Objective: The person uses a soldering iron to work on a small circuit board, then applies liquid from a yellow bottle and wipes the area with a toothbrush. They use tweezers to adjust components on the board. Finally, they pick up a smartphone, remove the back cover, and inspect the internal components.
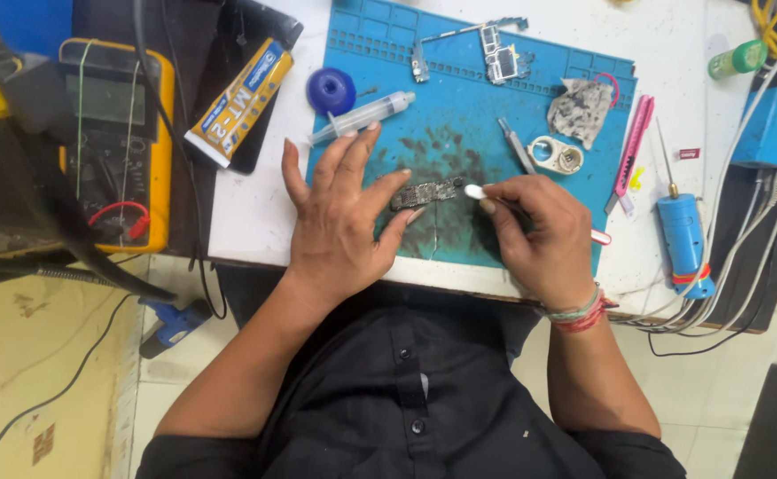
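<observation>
- The left hand (339, 217) lay flat on the blue work mat (459, 115), fingers spread, with the fingertips pressing down on a small dark circuit board (425, 192) to hold it steady.
- The right hand (539, 235) was curled closed around a slim white-tipped tool (477, 190), pinching it like a pen, with the tip touching the right end of the board.
- The board sat near the middle of the mat, on a patch of dark smudges, between the two hands.
- Judged from this grip, the work would go best with the board kept pinned flat and the tool moved in short, light strokes, so nothing on the board gets knocked loose.
- Behind the left hand lay a clear syringe (362, 117), a blue round cap (331, 90) and a yellow glue tube (242, 99).
- Further back on the mat rested another bare circuit board frame (499, 58), a dirty cloth (579, 108) and metal tweezers (517, 146).
- To the right on the white table (246, 222) were a pink cutter knife (634, 146) and a blue handheld tool (683, 235).
- A yellow multimeter (118, 133) stood at the far left.
</observation>
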